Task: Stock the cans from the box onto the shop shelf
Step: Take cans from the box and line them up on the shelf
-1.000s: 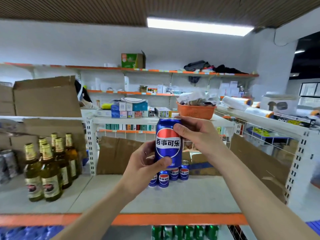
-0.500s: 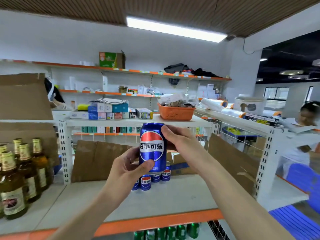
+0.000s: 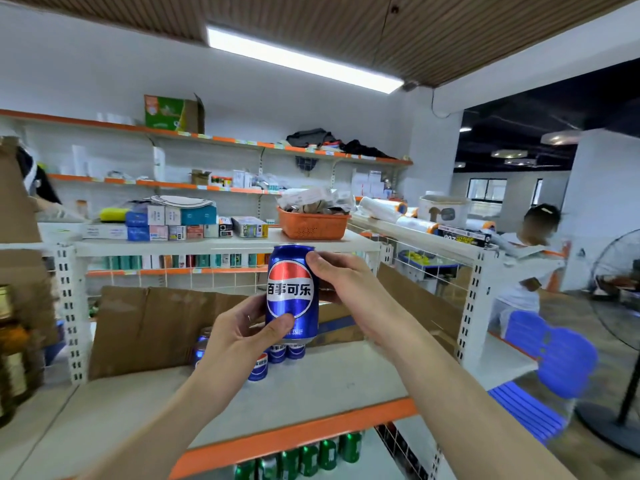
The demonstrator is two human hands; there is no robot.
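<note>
Both hands held one blue aluminium cola can (image 3: 292,292) upright in the air above the grey shelf board with the orange front edge (image 3: 311,386). The left hand (image 3: 242,336) clamped its lower part, thumb across the front; the right hand (image 3: 346,285) gripped its upper side. More blue cans (image 3: 277,355) stood behind, toward the board's back edge.
</note>
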